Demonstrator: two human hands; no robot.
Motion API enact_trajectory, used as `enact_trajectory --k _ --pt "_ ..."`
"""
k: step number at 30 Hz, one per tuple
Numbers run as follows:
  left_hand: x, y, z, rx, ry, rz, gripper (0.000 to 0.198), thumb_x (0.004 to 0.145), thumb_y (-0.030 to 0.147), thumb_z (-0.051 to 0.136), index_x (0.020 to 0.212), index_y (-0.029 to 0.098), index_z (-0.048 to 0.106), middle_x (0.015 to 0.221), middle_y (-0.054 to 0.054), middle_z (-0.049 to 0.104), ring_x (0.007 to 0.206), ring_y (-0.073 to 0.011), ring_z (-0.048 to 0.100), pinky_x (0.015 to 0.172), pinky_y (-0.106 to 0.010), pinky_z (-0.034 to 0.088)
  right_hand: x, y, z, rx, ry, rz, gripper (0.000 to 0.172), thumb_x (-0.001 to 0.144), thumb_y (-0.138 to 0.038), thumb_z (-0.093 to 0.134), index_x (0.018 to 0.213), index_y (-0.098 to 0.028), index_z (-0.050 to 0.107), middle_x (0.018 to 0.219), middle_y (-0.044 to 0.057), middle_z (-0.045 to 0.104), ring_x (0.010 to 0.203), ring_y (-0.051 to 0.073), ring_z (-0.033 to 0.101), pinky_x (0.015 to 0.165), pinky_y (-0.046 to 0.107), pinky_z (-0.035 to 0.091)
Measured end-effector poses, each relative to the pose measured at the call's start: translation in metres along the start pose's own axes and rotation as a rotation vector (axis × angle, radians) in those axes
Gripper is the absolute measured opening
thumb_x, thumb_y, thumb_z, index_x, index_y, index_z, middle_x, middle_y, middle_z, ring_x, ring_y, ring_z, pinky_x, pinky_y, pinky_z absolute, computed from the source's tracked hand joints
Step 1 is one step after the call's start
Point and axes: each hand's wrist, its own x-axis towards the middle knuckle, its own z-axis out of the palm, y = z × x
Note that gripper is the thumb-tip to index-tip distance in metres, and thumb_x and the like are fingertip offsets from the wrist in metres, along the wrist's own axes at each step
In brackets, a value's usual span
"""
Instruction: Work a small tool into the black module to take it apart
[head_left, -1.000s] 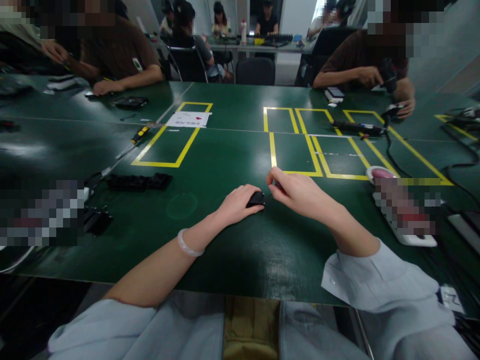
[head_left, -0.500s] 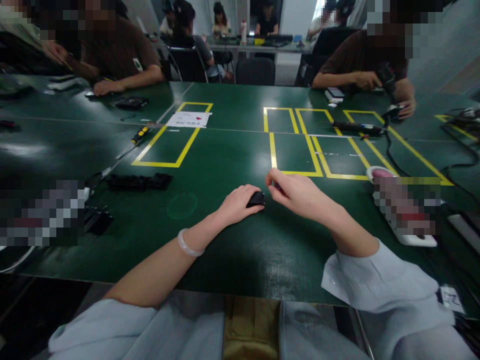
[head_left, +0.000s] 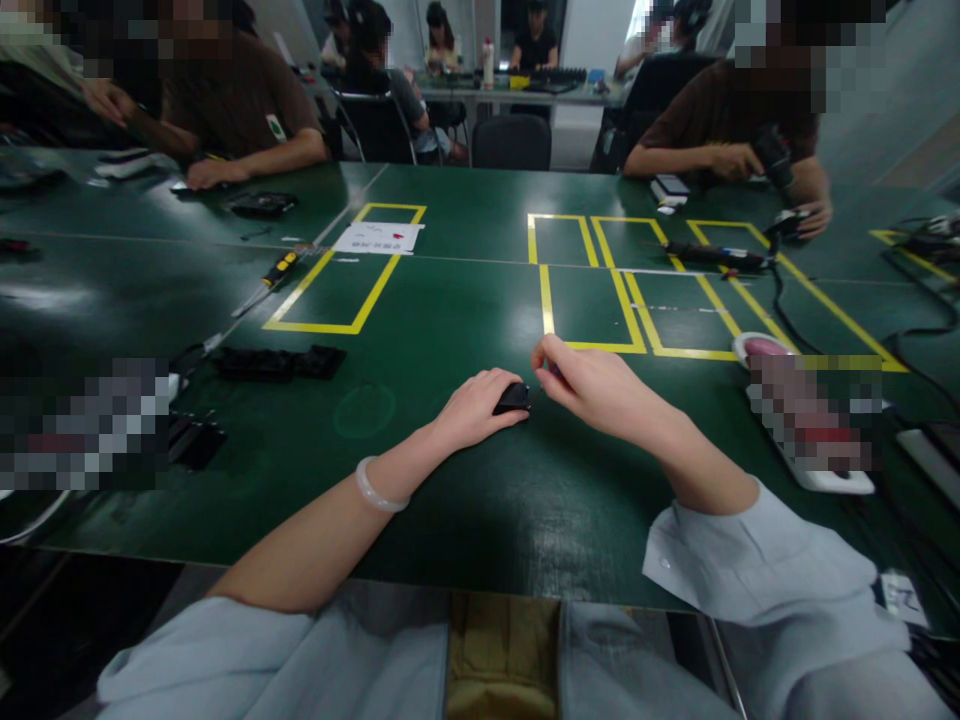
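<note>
My left hand (head_left: 480, 408) rests on the green tabletop, its fingers wrapped over a small black plastic piece with a rounded top (head_left: 512, 398). Most of that piece is covered by the fingers and thumb. Just to the right, my right hand (head_left: 589, 383) is closed in a pinch, fingertips close to the piece's right end. A thin dark tip seems to stick out below those fingers towards the black piece, but what they hold is mostly hidden.
A yellow-and-black screwdriver (head_left: 282, 268) lies left, beyond a black strip-shaped part (head_left: 277, 363). Right are a phone-like object in a white frame (head_left: 810, 420) and a corded black tool (head_left: 716, 257). A paper label (head_left: 377, 238) sits among yellow tape outlines. Co-workers sit opposite.
Both hands stay nearly in place. The right fingertips have turned very slightly, and the thin tip below them shows a little more. Across the table, the co-worker's handheld tool has shifted slightly.
</note>
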Motion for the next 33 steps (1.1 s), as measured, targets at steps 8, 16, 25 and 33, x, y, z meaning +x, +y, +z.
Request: enact_trajectory --k 8,16,25,33 --pt "0.0003 -0.0005 0.0015 0.020 0.004 -0.004 0.041 0.085 0.050 0.059 0.113 0.021 0.053 0.107 -0.007 0.060 0.096 -0.0247 0.057 0.084 -0.039 0.047 0.0000 -0.0004 -0.0007 0.012 -0.001 0.005 0.026 0.097 -0.040 0.034 0.101 -0.020 0.050 0.072 0.001 0.060 0.062 0.016 0.053 0.057 0.025 0.028" --pt "0.0000 -0.0004 0.0008 -0.006 0.008 0.003 0.041 0.085 0.047 0.060 0.116 0.022 0.052 0.112 -0.006 0.059 0.101 -0.0241 0.057 0.089 -0.039 0.045 0.0007 -0.0004 0.0000 0.003 -0.007 0.016 0.019 0.092 -0.027 0.038 0.105 -0.019 0.049 0.073 0.001 0.061 0.061 0.015 0.052 0.057 0.025 0.028" --pt "0.0006 -0.0003 0.0011 0.019 -0.002 -0.004 0.041 0.086 0.051 0.058 0.113 0.020 0.052 0.107 -0.007 0.059 0.097 -0.0249 0.057 0.085 -0.039 0.047 0.0002 0.0004 0.0008 0.027 0.005 0.001 0.025 0.096 -0.041 0.036 0.100 -0.020 0.050 0.071 0.000 0.059 0.061 0.015 0.052 0.057 0.024 0.027" --pt "0.0001 0.0009 -0.0006 -0.003 -0.008 -0.006 0.042 0.086 0.049 0.059 0.118 0.023 0.051 0.112 -0.007 0.059 0.102 -0.0253 0.056 0.089 -0.040 0.045 -0.0001 0.0007 0.0005 0.023 -0.003 0.001 0.019 0.094 -0.029 0.037 0.104 -0.020 0.050 0.070 0.000 0.059 0.060 0.014 0.052 0.058 0.024 0.028"
